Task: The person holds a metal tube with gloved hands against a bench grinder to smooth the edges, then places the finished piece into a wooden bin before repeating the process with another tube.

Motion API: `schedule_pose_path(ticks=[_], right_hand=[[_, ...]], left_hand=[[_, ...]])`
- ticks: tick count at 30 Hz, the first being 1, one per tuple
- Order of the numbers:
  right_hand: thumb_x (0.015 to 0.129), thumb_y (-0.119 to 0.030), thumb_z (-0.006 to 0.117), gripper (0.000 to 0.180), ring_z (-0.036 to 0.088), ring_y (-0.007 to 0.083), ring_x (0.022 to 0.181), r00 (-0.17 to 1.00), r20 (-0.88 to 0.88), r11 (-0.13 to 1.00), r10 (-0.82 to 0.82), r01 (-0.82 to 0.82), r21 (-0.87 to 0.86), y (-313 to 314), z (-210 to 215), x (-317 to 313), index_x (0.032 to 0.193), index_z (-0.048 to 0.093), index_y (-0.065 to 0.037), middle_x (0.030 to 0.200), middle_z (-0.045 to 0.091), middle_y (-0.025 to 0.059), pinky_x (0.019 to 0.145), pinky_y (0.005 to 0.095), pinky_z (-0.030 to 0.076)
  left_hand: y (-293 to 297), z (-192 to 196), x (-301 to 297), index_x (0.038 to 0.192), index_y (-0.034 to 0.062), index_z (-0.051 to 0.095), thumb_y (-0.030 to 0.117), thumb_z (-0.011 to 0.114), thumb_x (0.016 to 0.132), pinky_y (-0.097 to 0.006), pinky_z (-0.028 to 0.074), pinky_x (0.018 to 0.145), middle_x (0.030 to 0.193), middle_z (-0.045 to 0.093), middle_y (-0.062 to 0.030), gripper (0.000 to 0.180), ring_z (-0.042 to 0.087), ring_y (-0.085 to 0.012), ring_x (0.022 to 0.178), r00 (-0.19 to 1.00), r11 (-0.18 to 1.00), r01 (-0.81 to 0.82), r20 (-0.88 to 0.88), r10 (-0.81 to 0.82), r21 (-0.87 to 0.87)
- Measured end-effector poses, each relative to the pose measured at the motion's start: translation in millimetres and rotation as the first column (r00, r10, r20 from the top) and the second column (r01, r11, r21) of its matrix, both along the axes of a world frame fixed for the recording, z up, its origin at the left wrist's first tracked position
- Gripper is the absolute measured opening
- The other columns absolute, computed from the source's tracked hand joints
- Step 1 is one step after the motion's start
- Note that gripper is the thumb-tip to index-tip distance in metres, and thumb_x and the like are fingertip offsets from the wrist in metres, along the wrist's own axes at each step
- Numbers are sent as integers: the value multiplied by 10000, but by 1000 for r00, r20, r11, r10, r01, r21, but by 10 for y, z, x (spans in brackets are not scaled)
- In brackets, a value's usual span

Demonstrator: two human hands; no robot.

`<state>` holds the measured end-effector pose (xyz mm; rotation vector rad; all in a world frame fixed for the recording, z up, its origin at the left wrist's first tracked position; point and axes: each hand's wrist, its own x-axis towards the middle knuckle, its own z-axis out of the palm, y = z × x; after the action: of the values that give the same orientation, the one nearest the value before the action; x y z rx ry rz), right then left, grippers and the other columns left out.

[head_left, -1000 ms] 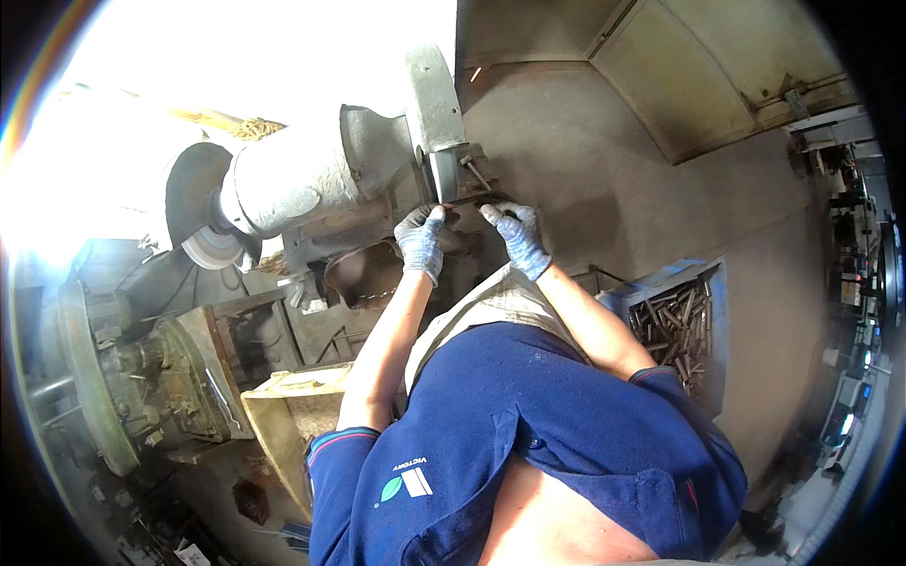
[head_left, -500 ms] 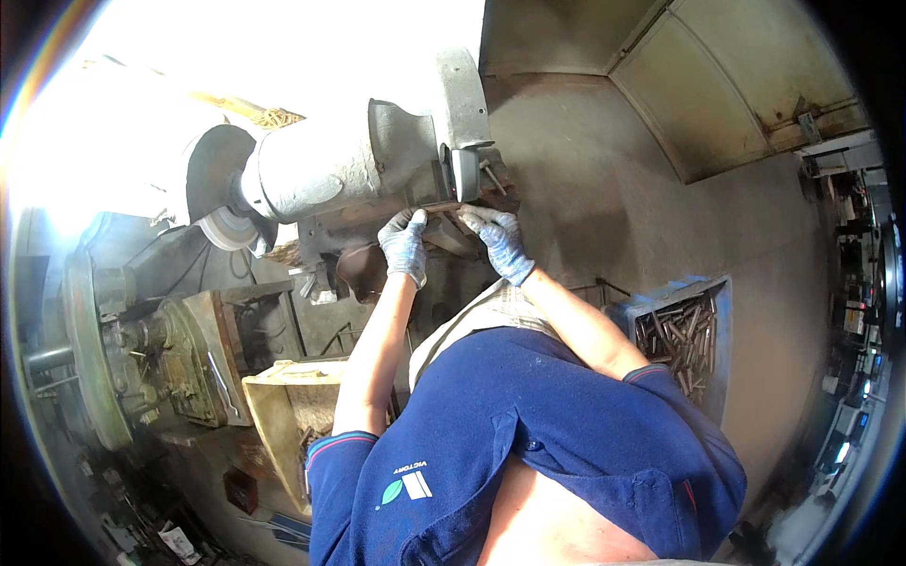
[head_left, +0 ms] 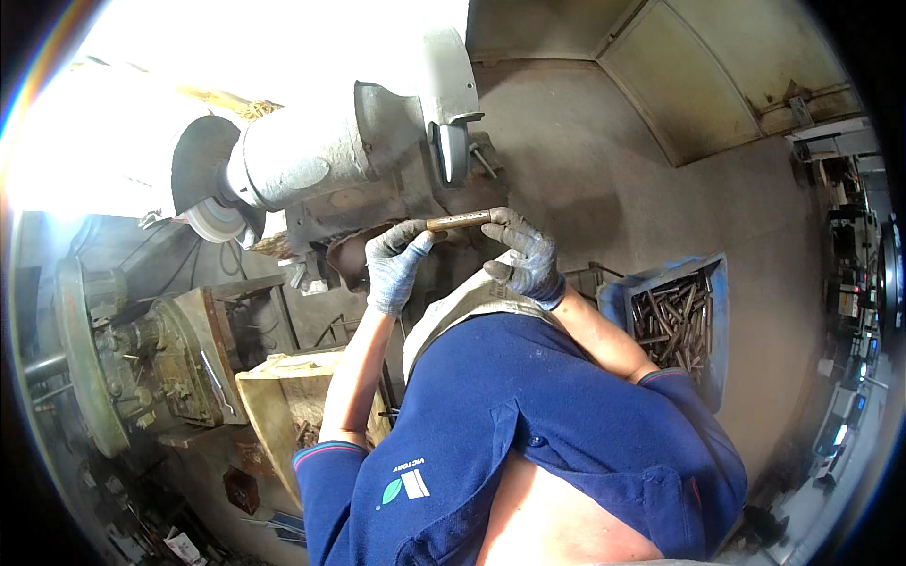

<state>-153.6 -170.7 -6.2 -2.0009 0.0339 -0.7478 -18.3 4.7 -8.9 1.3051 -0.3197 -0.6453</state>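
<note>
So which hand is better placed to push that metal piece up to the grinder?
Probably the left hand: it grips the metal rod at the end nearest the grinder. The right hand only steadies the outer end.

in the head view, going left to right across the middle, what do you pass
Green machine wheel → grinding wheel → grey grinder motor housing → left hand → metal rod held in both hands → right hand → blue bin of rods.

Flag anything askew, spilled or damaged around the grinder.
Nothing looks spilled or broken. The short brown metal rod is held level between the gloved left hand and gloved right hand; similar rods lie jumbled inside the blue metal bin.
</note>
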Motion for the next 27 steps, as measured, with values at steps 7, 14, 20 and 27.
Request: schedule_pose_path(ticks=[7,14,20,27], right_hand=[[737,-331,754,462,563,315,1107,999,-4,999,-34,34,-36,-29,-16,120,1020,654,19,1148,595,199,950,374,436],[767,-205,736,336,605,209,1003,984,-176,930,-24,87,358,-380,-451,380,1008,660,16,1061,641,141,877,311,479],[754,-181,749,335,613,203,952,948,-305,961,-87,160,223,-403,-624,452,1010,661,16,1036,646,112,833,301,485],[743,-139,753,336,609,191,967,973,-227,823,30,105,559,-93,-572,631,1014,649,31,1017,644,118,843,303,492]], left_hand=[[-114,108,42,909,-22,626,83,634,852,-201,395,429,658,602,-20,120,504,-73,474,999,999,-33,-37,34,12],[-598,-428,254,876,-40,656,50,623,839,-257,519,675,785,672,-87,103,643,-151,702,966,991,-81,-254,52,-103],[-664,-563,320,870,-31,660,46,629,833,-253,509,663,789,669,-76,90,630,-139,693,947,989,-112,-314,75,-99],[-407,-466,450,892,-6,650,74,604,855,-261,497,624,773,659,-64,100,604,-125,662,960,984,-174,-217,177,34]])
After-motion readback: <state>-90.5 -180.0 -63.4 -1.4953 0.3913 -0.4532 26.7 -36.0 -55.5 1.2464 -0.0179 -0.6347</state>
